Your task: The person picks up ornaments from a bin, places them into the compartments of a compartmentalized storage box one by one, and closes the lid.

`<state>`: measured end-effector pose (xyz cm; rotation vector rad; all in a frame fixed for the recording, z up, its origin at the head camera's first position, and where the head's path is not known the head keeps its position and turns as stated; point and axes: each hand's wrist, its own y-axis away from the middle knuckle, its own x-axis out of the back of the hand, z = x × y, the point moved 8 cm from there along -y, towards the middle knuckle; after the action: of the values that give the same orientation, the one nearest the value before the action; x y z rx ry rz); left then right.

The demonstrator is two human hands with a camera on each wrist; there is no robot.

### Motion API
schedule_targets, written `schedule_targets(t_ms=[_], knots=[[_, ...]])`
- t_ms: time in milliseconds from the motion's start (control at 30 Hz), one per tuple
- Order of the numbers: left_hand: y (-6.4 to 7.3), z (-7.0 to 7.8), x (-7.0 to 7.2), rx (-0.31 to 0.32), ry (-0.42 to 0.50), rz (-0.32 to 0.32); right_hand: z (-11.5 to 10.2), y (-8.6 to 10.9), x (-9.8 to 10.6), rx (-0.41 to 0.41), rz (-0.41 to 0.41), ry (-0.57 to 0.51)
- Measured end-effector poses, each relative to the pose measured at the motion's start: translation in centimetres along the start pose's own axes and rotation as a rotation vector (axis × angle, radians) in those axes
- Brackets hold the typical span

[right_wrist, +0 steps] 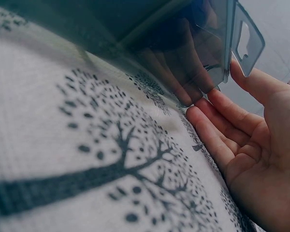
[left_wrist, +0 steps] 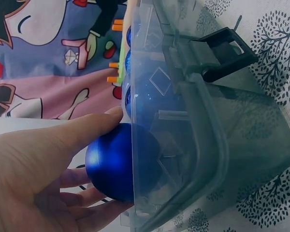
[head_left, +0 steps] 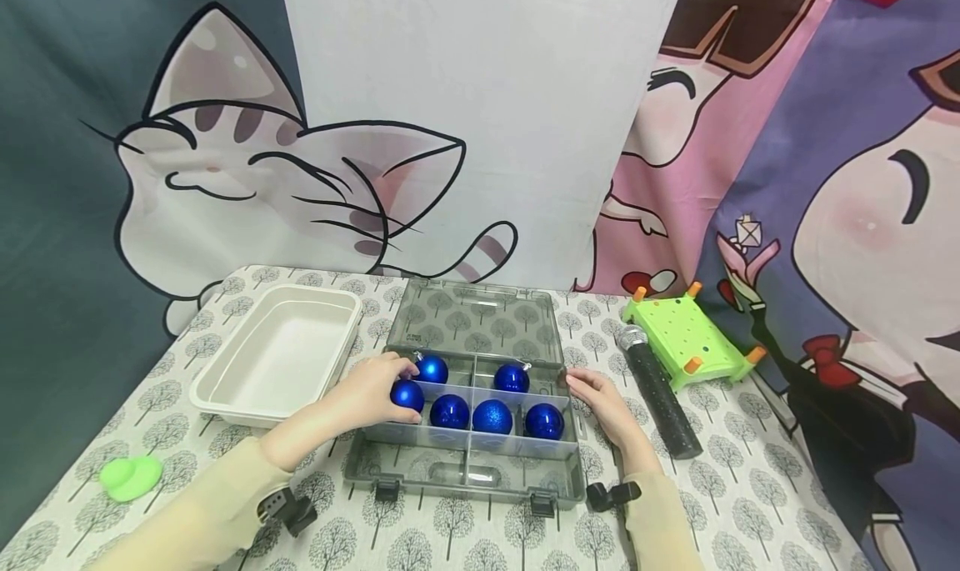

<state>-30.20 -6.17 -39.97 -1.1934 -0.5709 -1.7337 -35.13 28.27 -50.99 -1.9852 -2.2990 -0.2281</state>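
Note:
My left hand (head_left: pixel 369 392) curls round a shiny blue bauble (head_left: pixel 407 395) at the left end of a clear grey divided box (head_left: pixel 408 463). The left wrist view shows thumb and fingers about this bauble (left_wrist: pixel 111 162), its far part behind the box's translucent wall. Several more blue baubles sit in the box, among them a glittery one (head_left: pixel 492 418) in the middle row and one with a silver cap (head_left: pixel 512 378) in the back row. At the box's right end, my right hand (head_left: pixel 606 403) rests its fingertips (right_wrist: pixel 195 115) against the side wall.
The box's lid (head_left: pixel 480 317) lies folded back behind it. To the left stand a white tray (head_left: pixel 225 379) and a small green toy (head_left: pixel 131 478). On the right are a black microphone (head_left: pixel 663 400) and a green toy table with orange legs (head_left: pixel 682 338). A printed curtain hangs behind.

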Motion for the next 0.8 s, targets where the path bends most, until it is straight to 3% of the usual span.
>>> schedule_targets(t_ms=[800], knots=[[0.15, -0.16, -0.21, 0.022, -0.056, -0.03, 0.06, 0.07, -0.04, -0.015, 0.001, -0.005]])
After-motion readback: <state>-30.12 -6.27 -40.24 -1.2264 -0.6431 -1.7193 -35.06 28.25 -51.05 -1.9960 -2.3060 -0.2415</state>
